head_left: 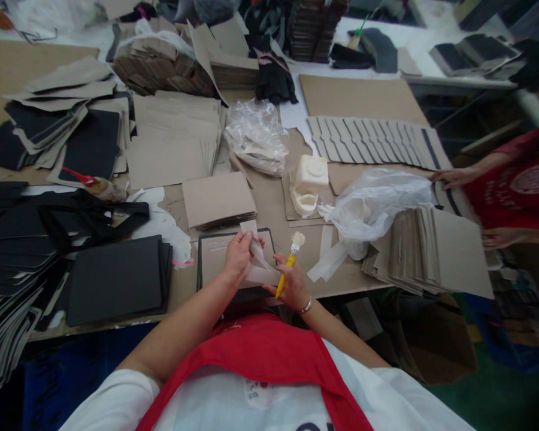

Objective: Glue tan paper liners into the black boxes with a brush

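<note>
My left hand pinches a pale, folded paper strip over a grey-brown board with a black edge at the table's front. My right hand is closed around a yellow-handled brush, its pale bristles pointing up and away from me. The strip's lower end reaches the right fingers; whether they grip it too I cannot tell. Just beyond the hands lies a stack of brown boards. A cream plastic container with an opening cut low in it stands farther back, to the right.
Black boards are stacked at the left, near a red-tipped bottle. To the right are loose pale strips, a plastic bag and leaning brown boards. At the far right, another person's hand touches a row of boards.
</note>
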Motion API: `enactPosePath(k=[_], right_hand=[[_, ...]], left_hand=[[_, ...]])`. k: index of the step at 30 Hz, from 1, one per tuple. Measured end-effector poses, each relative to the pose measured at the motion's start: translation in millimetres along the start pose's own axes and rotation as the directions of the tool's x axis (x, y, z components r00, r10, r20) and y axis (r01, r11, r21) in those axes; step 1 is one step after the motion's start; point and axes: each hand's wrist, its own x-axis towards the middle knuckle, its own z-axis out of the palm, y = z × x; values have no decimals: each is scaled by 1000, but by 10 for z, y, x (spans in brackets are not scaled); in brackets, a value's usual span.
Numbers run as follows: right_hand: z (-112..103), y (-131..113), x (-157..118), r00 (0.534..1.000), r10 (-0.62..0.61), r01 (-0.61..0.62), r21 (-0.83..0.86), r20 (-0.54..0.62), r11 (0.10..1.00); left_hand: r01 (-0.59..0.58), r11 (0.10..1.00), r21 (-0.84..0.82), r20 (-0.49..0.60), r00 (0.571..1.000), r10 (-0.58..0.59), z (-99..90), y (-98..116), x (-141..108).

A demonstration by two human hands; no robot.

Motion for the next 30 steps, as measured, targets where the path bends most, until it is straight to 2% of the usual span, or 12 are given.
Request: enactPosePath(k=[3,5,7,10,13,15,17,19,21,24,27,30], right_hand=[[110,55,91,999,-33,33,-43,-2,999],[120,165,108,999,-47,46,-74,-6,996],[59,334,88,999,-37,36,-143,-7,989],[-143,670,46,998,57,-47,-317,21,947],[-396,978,62,973,218,-156,-490,72,858],[-534,1063,121,956,275,-179,-539,102,823],[-609,995,215,959,248,-151,-490,139,859],[-601,776,330,974,172,-112,-342,150,933],[-510,459,451,985,108,-91,-126,137,988],[-273,10,610,986,86,-107,150,141,983],[-62,-160,718,986,110,-130,159,128,979],[20,-31,770,978,210,-210,36,15,977]], left_hand=[[25,998,-55,-16,1000,-26,64,70,-42],[-9,999,-39,-71,997,6,68,156,-40],[-82,997,5,-136,987,82,20,290,-15],[-228,970,81,-178,954,239,-145,552,8],[-260,937,235,-120,949,293,-350,757,-57],[-184,891,415,-10,978,206,-452,792,-147],[-105,809,578,97,994,59,-500,734,-245],[-49,737,675,157,984,-79,-495,610,-319],[-9,693,721,188,965,-183,-458,463,-354],[-27,658,752,241,941,-237,-403,301,-342],[-52,608,792,247,938,-242,-451,303,-294],[-11,564,826,213,932,-295,-674,459,-247]])
